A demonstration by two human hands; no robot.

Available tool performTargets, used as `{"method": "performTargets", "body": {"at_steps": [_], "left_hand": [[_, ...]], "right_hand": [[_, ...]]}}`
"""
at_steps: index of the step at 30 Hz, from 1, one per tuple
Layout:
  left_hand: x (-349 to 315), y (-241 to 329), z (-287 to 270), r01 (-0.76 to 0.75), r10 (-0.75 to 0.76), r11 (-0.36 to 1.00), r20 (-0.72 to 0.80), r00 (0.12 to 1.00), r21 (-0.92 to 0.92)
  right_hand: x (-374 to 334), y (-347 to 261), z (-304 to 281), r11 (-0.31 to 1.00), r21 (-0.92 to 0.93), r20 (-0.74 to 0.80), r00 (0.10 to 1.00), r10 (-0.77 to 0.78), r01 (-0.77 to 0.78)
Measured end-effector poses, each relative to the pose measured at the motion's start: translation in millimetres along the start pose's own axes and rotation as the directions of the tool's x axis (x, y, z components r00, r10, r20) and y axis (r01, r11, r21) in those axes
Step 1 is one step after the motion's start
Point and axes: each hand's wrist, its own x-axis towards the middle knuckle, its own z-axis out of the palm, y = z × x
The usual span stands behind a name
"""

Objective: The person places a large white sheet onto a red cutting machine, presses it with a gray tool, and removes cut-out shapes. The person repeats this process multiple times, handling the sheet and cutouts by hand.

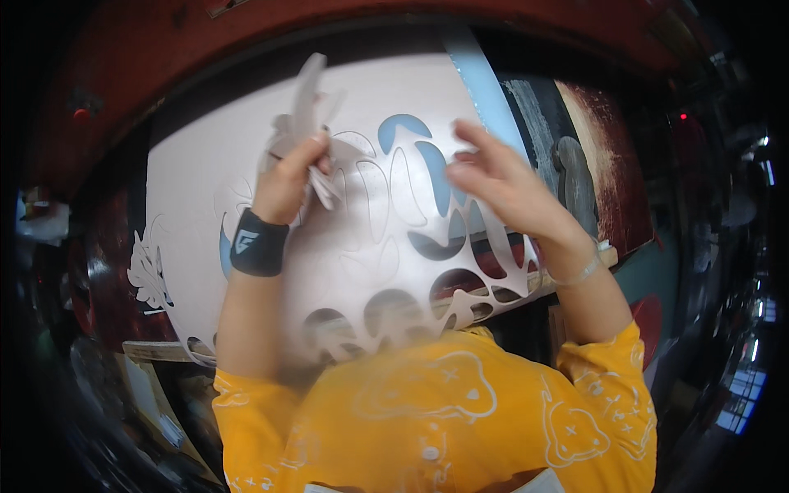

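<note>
My left hand [286, 181], with a black wristband, is closed around a bunch of thin whitish cut-out pieces [307, 94]. They fan upward and below the fingers, and motion blurs them partly. Beneath lies a large pale sheet [201, 135] with many curved shapes cut in it. Some shapes are gone, leaving openings; other outlines still hold their pieces. My right hand [505, 177] hovers over the sheet's right side, blurred, fingers apart, with nothing visible in it. Near it, a curved opening [436, 172] shows blue underneath.
A small heap of white cut-outs [146, 271] lies at the sheet's left edge. Along the right runs a light blue strip [491, 90], beside a dark, scuffed board [534, 123]. A red machine beam [370, 18] spans the far side. The sheet's perforated near edge droops toward my yellow shirt.
</note>
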Motion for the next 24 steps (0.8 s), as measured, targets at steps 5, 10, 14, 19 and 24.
{"method": "performTargets", "body": {"at_steps": [5, 10, 14, 19, 24], "left_hand": [[-5, -13, 22, 0.053, -0.081, 0.956, 0.087, 0.993, 0.290], [-1, -18, 34, -0.073, 0.018, 0.880, 0.122, 0.992, 0.468], [-1, -24, 49, -0.311, 0.284, 0.541, 0.178, 0.942, 0.781], [-4, -12, 63, -0.318, 0.326, 0.532, 0.157, 0.932, 0.785], [-15, -10, 63, -0.287, 0.325, 0.543, 0.117, 0.938, 0.789]], "right_hand": [[31, 0, 19, 0.897, 0.246, 0.132, 0.929, 0.345, -0.368], [48, 5, 21, 0.843, 0.289, 0.307, 0.878, 0.368, -0.455], [41, 17, 38, 0.716, 0.616, 0.257, 0.943, 0.210, -0.327], [35, 33, 45, 0.792, 0.598, 0.170, 0.985, 0.025, -0.123], [29, 33, 53, 0.640, 0.766, 0.038, 0.998, 0.039, -0.054]]}}
